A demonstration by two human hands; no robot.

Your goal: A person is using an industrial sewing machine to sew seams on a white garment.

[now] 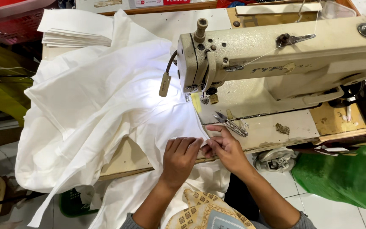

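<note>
A large white cloth [102, 101] is spread over the sewing table and hangs off its left and front edges. My left hand [179, 159] lies flat on the cloth's edge near the table's front. My right hand [225, 146] pinches the same edge just to the right, fingertips touching the left hand's. Both hands sit in front of the cream sewing machine [276, 55], whose needle area [200, 97] is lit by a small lamp. Small thread snips [230, 123] lie on the table just beyond my right hand.
A stack of folded white pieces [75, 32] sits at the table's far left. A red basket [9, 21] is at top left, a green plastic bag [348, 178] on the floor at right. A yellow object [1, 93] lies left.
</note>
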